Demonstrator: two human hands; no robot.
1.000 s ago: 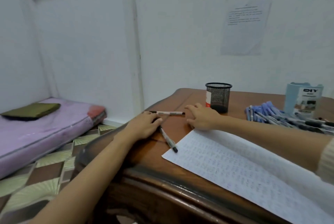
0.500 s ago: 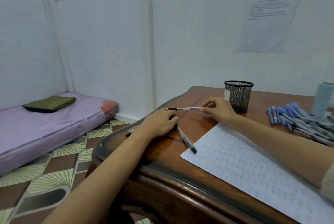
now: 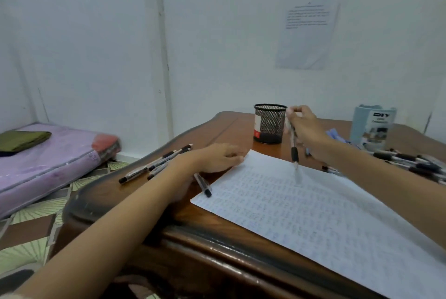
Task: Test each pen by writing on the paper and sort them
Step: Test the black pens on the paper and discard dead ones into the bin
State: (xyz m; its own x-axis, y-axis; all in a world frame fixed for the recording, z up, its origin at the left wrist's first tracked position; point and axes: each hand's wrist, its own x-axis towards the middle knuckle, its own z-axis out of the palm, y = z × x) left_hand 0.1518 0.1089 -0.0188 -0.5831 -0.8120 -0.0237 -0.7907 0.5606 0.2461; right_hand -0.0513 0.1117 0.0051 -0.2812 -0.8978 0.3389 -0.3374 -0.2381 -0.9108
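Our right hand (image 3: 305, 127) pinches a pen (image 3: 293, 151) near its top, fingers curled round the barrel. The pen hangs nearly upright below them. Its tip is over the far part of the paper (image 3: 313, 221) but blurred, so we cannot tell whether it touches. Our left hand (image 3: 217, 157) lies flat, fingers straight, fingertips at the paper's far left corner. A second pen (image 3: 204, 186) pokes out from under that wrist, its dark end on the paper's left edge. More pens (image 3: 154, 166) lie along the left edge of the desk (image 3: 217, 233), another heap (image 3: 410, 161) lies toward its right edge, and a mesh cup (image 3: 270, 125) stands at the back.
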